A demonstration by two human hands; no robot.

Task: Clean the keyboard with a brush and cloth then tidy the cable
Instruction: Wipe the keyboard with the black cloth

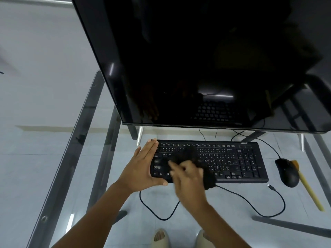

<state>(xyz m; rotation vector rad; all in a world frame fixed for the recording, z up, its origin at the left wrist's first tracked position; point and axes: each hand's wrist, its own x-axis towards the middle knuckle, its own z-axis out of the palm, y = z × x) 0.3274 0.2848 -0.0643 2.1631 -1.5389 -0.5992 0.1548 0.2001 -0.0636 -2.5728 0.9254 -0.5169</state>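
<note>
I see cloth stage in hand: right hand (186,174), blurred, fingers curled on cloth (206,178) over keyboard (232,161) on table (59,158). Left hand (143,165), fingers straight, braces keyboard edge. Brush (308,187) lies beside mouse (288,172). Cable (250,199) loose, I judge tidying left.

The keyboard (223,160) lies on the tabletop (53,158), just in front of the monitor (197,59). Right of the keyboard sits the mouse (287,173), with the brush (308,187) touching the mouse's right side. The cable (250,199) loops in front of the keyboard.
</note>
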